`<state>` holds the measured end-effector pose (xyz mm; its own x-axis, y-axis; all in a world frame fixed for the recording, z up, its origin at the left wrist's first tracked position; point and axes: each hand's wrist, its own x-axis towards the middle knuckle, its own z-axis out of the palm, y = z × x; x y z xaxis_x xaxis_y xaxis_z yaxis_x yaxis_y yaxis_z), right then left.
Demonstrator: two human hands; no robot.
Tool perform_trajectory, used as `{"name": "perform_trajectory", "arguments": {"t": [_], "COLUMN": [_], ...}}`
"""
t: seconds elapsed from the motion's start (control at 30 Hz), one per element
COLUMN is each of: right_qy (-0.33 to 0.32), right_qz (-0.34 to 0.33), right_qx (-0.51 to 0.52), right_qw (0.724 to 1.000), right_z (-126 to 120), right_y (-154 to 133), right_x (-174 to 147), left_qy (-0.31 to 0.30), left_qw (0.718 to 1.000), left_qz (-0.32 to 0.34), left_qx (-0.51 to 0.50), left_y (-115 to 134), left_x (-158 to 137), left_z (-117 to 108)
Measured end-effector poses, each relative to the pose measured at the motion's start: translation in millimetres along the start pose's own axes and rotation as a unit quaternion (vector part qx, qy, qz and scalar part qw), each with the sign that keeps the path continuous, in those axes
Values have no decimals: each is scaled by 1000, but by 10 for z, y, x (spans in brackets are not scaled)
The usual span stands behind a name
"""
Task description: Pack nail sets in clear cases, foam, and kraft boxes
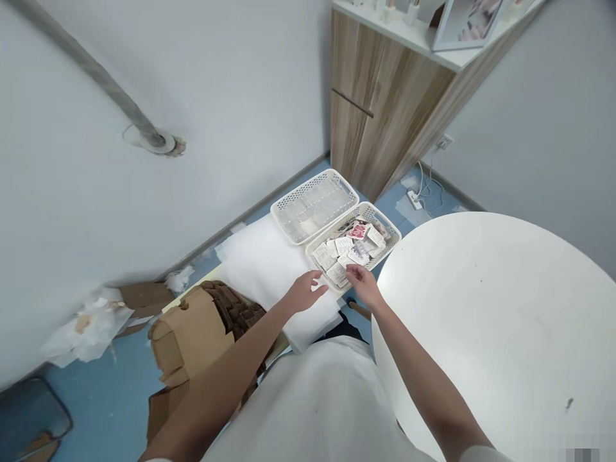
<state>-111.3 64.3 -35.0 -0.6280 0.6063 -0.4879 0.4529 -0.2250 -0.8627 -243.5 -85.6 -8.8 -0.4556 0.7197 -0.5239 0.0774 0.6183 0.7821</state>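
"While the white shirt (317,398) fills the foreground, how does the left hand (304,292) stand?"

"Open, fingers parted, over the white sheet (262,253), just beside the near basket (389,226)."

"And the right hand (366,286)?"

"Its fingers curl at the near end of the cards (359,249); I cannot tell whether they grip one."

"Where do those cards lie?"

"Heaped in the near basket, mostly white, one printed in red."

"And farther off?"

"A second basket (320,200) sits right beside the first; beyond stands a wood-grain cabinet (385,90), bearing a picture frame (474,22) on its top."
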Motion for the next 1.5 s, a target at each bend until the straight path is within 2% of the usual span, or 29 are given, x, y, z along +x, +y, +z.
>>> {"name": "perform_trajectory", "arguments": {"t": [0.13,0.27,0.37,0.5,0.63,0.77,0.97,1.07,1.17,1.3,1.4,1.5], "right_qy": [-20,-18,-16,-26,-27,-23,-6,3,13,6,-13,-22], "right_qz": [5,12,28,52,50,45,42,50,55,48,40,23], "right_qx": [23,43,56,66,91,99,103,107,108,169,233,247], "right_qw": [1000,999,998,996,994,994,994,993,993,984,972,969], "right_z": [70,190,265,320,339,336,288,237,191,193,239,288], "right_y": [-186,-297,-307,-255,-160,-95,-132,-171,-197,-211,-237,-292], "right_x": [350,661,850,1004,1050,1050,973,862,703,413,133,-196], "left_qy": [35,29,31,42,37,31,33,42,73,137,150,153], "left_qw": [997,982,974,966,969,977,985,992,996,980,968,963], "left_qz": [-37,-91,-98,-98,-88,-69,-56,-29,31,117,174,205], "left_qx": [-63,-161,-201,-235,-227,-200,-157,-120,-37,81,101,92], "left_y": [135,221,244,165,18,-29,83,130,151,166,174,186], "left_x": [437,791,1009,1223,1305,1301,1224,1128,992,751,507,198], "left_z": [40,94,135,216,281,285,250,218,174,109,60,8]}}
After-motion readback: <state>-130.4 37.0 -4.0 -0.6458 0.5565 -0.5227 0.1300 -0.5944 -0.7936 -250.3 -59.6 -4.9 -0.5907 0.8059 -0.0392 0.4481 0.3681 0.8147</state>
